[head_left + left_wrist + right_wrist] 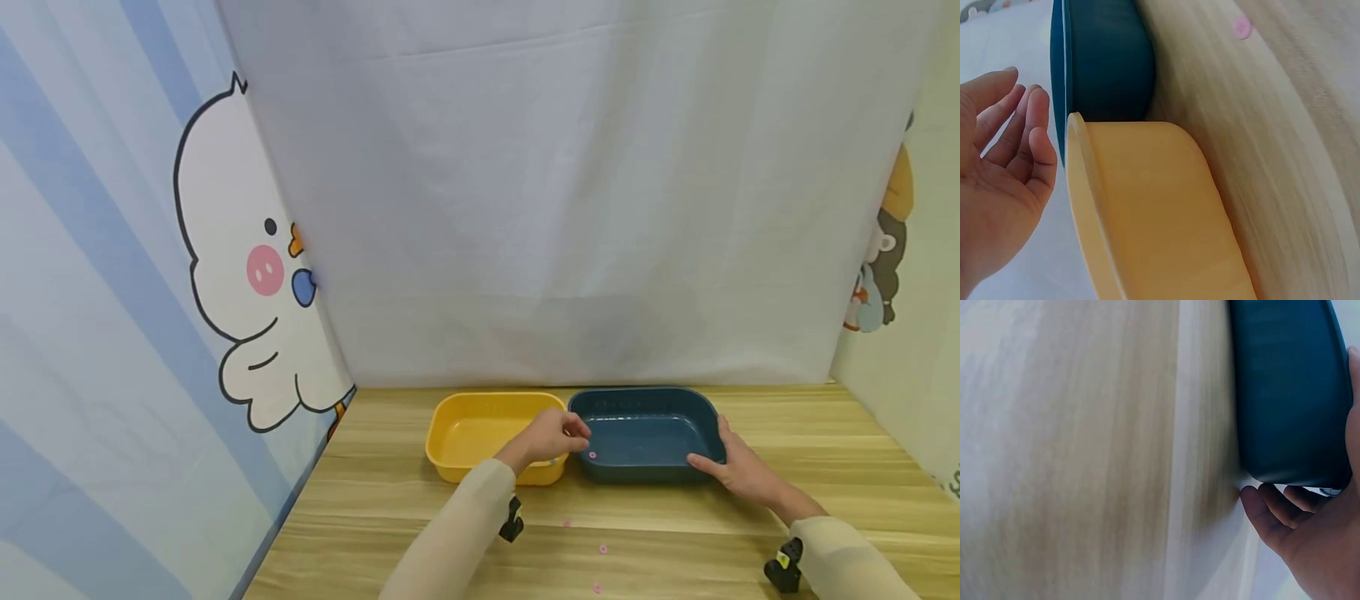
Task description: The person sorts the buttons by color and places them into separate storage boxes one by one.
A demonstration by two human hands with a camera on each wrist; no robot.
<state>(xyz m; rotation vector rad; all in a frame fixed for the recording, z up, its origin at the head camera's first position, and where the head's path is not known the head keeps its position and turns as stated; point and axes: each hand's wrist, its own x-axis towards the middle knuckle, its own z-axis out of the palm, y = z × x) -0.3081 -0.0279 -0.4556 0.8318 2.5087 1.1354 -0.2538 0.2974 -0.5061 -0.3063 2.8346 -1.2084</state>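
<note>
In the head view my left hand (551, 435) hovers over the inner edges of a yellow bin (495, 477) and a dark blue bin (645, 475), which stand side by side. Its fingers are loosely bent, and the left wrist view shows nothing between them. A small pink ring (592, 455) shows just past those fingertips, overlapping the blue bin. My right hand (738, 471) holds the blue bin's right end, thumb over the front rim. In the right wrist view its fingers (1266, 515) curl against the bin's outer end wall.
Several more small pink rings, one at mid-table (603, 549), lie on the wooden table (375, 517) in front of the bins. A grey-white curtain (585, 208) hangs behind, with printed cloth walls (97, 333) on both sides.
</note>
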